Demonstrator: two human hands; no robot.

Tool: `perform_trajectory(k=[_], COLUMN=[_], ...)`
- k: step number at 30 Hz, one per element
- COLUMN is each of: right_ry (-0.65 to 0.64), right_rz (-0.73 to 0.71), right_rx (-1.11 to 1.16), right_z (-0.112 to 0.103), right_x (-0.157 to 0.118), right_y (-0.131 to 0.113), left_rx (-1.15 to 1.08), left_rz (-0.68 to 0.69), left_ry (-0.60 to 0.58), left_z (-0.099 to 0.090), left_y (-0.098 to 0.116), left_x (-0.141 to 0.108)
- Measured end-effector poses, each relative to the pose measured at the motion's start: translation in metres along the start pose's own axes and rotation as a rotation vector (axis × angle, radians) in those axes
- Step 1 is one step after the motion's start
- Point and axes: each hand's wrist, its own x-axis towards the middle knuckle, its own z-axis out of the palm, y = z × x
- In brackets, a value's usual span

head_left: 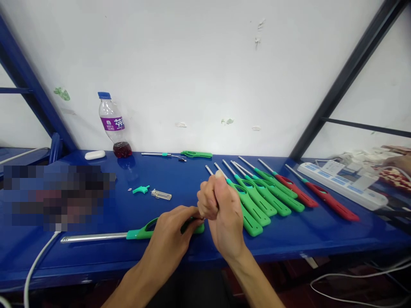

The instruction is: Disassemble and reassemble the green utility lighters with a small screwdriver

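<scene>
Near the front edge of the surface [105,259], the left hand [173,229] bends over a green lighter [146,231], perhaps to steady it; its grip is hidden. The right hand [223,209] is clenched just beside, contents unseen. Other lighters [276,203] fan toward the right edge, apparently for order.

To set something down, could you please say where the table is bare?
Bare: between the clear plastic part and rear green casing; between the red lighters and table's front edge. Crowded: the green lighters beside the right hand.
</scene>
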Motion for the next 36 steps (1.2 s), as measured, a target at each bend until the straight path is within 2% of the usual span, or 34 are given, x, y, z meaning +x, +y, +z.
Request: perform_trajectory(k=[6,25,32,36], right_ry=[-0.015,-0.048,-0.025,-0.02], right_rz=[-0.067,-0.079,-0.055,-0.044], right_rx=[0.017,-0.002,-0.043,-0.039], right_z=[-0.002,-0.005,-0.009,-0.013], right_x=[0.001,0.003,0.006,0.007], right_y=[0.006,0.011,0.013,0.014], left_rx=[0.005,0.022,0.028,0.052], left_rz=[-0.022,0.015,0.045,0.135], left_ry=[0.004,0.029,0.011,-0.019], left_z=[-0.001,-0.001,-0.002,-0.006], left_y=[0.001,0.002,0.003,0.008], left_x=[0.0,0.003,0.001,-0.007])
